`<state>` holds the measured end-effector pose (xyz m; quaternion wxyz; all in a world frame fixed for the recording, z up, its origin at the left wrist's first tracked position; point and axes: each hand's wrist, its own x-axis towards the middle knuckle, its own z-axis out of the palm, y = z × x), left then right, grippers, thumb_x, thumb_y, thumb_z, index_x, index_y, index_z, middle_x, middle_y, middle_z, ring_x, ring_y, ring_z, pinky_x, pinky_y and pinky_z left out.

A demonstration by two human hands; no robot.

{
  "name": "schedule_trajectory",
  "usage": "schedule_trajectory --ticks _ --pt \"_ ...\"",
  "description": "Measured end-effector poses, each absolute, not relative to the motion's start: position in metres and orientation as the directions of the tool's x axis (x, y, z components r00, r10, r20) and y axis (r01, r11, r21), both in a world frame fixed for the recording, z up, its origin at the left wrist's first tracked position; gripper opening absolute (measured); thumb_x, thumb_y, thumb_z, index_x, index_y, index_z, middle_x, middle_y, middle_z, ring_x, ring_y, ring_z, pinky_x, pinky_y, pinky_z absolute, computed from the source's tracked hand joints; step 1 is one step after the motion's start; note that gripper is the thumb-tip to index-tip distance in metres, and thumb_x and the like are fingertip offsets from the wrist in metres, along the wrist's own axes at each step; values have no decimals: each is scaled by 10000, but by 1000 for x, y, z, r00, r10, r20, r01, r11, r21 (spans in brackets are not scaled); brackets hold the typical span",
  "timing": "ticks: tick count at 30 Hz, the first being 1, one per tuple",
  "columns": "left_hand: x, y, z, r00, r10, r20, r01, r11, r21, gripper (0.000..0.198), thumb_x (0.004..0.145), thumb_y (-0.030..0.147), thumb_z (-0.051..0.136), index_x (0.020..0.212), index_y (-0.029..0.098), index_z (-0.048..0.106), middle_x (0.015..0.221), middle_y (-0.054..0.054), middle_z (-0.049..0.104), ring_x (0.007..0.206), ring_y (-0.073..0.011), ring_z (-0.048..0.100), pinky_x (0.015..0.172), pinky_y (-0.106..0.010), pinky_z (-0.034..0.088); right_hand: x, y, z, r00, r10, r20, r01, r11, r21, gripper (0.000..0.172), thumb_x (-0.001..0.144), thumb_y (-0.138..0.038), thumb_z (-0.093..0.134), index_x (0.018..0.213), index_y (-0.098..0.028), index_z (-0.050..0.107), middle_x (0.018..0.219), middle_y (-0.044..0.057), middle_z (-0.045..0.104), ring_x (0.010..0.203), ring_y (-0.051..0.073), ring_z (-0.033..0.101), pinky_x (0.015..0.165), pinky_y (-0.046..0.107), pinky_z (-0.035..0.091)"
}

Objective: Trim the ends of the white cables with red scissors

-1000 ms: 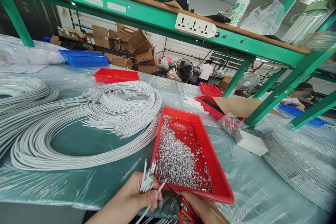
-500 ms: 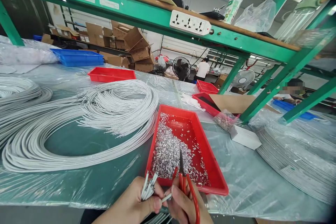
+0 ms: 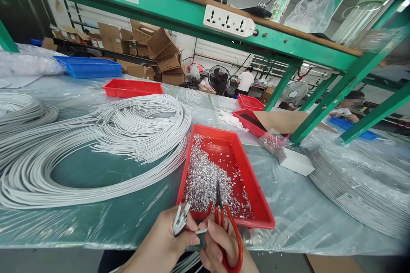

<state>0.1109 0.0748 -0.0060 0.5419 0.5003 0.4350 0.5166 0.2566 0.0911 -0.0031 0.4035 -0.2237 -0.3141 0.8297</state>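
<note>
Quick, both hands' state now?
Left hand: closed around a bunch of thin white cable ends.
Right hand: closed on red-handled, dark-bladed metal scissors, apparently also pinching one cable end.

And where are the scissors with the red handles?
In the head view, the red-handled scissors are low, just right of centre, in the right hand, pointing up towards the silver bits in the red tray.

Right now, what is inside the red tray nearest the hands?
Small silvery pieces, heaped toward the left side of the tray. The heap hides the floor beneath it; anything there can't be seen.
</note>
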Motion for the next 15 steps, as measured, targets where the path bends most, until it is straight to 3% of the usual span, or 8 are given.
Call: schedule_trajectory --ticks 6,12,15 --pt "114 74 -7 39 997 73 -198 -64 978 154 624 132 730 560 155 591 587 19 566 566 -130 512 559 -225 401 254 93 -3 -590 801 -104 -529 -480 -700 214 767 -353 673 731 -143 649 319 -101 433 233 6 242 321 168 196" --pt "112 72 -1 93 994 62 -257 -36 966 204 615 234 764 589 147 581 565 31 535 530 -109 450 528 -215 348 252 92 12 -758 629 -173 -505 -733 -455 190 765 -311 680 683 -142 653 348 -122 421 237 1 185 320 162 216" --pt "109 71 4 152 988 22 -275 21 961 286 631 348 747 611 140 552 552 43 484 519 -97 385 511 -211 302 250 92 9 -719 681 -139 -516 -657 -549 215 776 -346 663 729 -136 655 328 -124 417 230 5 196 326 169 232"
